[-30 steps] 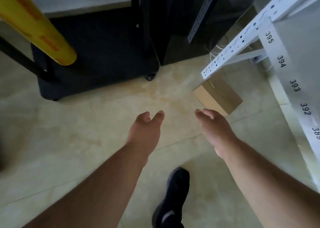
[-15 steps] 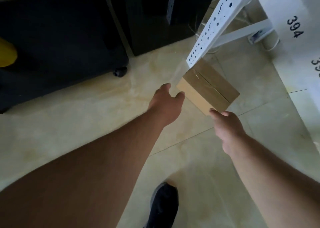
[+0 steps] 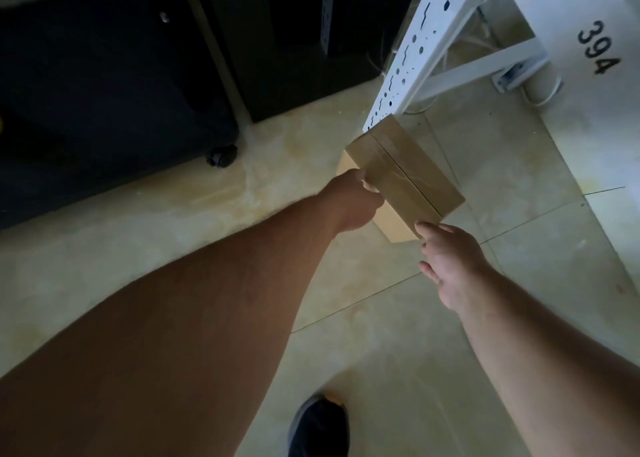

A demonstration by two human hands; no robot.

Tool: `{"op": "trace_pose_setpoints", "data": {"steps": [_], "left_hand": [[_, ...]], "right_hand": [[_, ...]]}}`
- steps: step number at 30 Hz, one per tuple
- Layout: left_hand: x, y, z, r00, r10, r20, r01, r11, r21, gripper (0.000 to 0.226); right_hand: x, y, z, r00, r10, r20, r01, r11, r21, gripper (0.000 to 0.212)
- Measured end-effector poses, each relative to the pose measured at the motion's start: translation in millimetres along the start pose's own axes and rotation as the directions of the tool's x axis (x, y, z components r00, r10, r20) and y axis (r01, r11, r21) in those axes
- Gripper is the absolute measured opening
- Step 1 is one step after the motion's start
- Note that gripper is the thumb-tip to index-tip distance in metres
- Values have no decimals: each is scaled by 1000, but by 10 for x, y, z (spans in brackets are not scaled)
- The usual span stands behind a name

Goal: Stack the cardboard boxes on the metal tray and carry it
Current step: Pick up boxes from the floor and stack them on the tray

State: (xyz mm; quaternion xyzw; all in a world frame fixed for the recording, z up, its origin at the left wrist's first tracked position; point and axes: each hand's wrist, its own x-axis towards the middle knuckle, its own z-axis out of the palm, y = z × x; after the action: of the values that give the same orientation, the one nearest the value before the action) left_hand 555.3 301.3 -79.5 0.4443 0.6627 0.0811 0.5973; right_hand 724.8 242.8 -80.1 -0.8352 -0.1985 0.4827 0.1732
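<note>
Box: a brown cardboard box [image 3: 405,174] lies on the pale tiled floor [image 3: 173,248], its far corner at the foot of a white upright [image 3: 415,51].
Box look: plain and unprinted; the top is darker brown, the near side lighter tan. A thin dark seam runs the length of the top where the flaps meet, and a glossy strip of clear tape shines along it. Edges look crisp, with no dents visible.
Box lie: turned at an angle to the floor tile lines, long side running from upper left to lower right in the head view.
Left hand: the left hand [image 3: 353,202] is on the box's near-left edge, thumb on the top face, fingers curled against the side; whether it grips firmly cannot be told.
Right hand: the right hand [image 3: 450,266] is at the near-right corner, fingertips touching the box's lower end, fingers loosely spread, not closed around it.
Hands together: apart, one at each end of the near side.
Upright: perforated with slots and holes; a white panel beside it bears the number 394.
Cabinet: a black cabinet [image 3: 104,92] on a caster [image 3: 221,156] stands left of the box, well apart.
Shoe: a dark shoe [image 3: 318,429] shows at the bottom edge.
</note>
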Motion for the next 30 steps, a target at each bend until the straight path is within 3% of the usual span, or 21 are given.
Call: {"op": "trace_pose_setpoints", "data": {"steps": [4,12,17,26,28,30], "left_hand": [[-43,-81,-87,988,55,-141,-45,996,71,66],[201,-7,-331,975,120,-186,-82,976,200,79],[298,104,-332,992,68,-108,-52,987,149,76],[-51,-274,-479,994,-25,-110,36,995,96,68],[-199,-417,-551,992,-51,-113,54,998,30,71],[-313,-594,-633,990,-56,-128,50,997,-52,57]], "right_hand": [[-35,46,41,994,30,-104,-32,999,-16,72],[38,56,108,995,24,-101,-24,1000,-8,76],[121,-30,79,999,-7,-51,7,1000,5,57],[-74,-53,235,1000,7,-28,-5,998,69,77],[-178,-28,341,999,19,-26,-17,998,67,76],[-302,-13,444,999,43,-13,-41,996,77,63]]}}
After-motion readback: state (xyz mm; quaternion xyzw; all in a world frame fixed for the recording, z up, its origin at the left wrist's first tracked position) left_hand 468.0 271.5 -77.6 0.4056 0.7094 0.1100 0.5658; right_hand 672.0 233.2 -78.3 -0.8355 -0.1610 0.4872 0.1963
